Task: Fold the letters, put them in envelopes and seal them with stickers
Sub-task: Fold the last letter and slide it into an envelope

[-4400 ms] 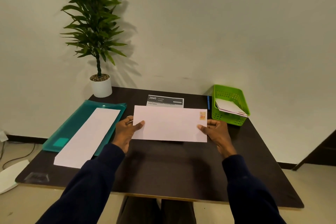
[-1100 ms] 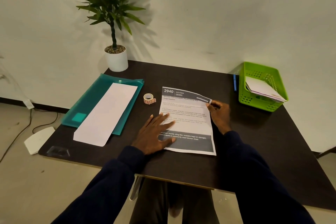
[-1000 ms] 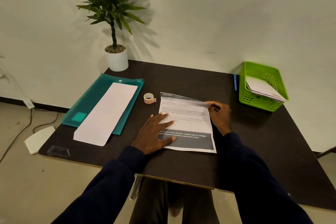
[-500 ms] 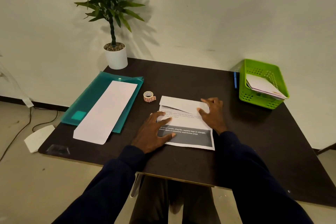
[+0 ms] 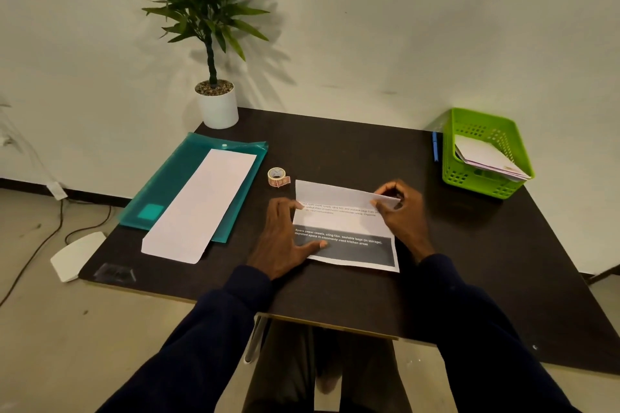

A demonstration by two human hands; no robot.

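A printed letter (image 5: 342, 223) lies on the dark table (image 5: 469, 261) in front of me, its top part folded down over the text. My right hand (image 5: 401, 211) pinches the right end of that folded flap. My left hand (image 5: 285, 238) lies flat on the letter's left edge, fingers spread, pressing it down. A small roll of stickers (image 5: 277, 177) stands just beyond the letter's top left corner. A long white envelope (image 5: 201, 204) rests on a teal plastic folder (image 5: 167, 184) at the left.
A green basket (image 5: 483, 178) holding envelopes sits at the back right, with a blue pen (image 5: 435, 146) beside it. A potted plant (image 5: 214, 104) stands at the back left corner against the wall. The table's front edge runs close to my arms.
The envelope I held earlier is gone from my hands. My right hand has lifted the letter's top edge and folded it toward me, further down than half a second ago. My left hand stays pressed.
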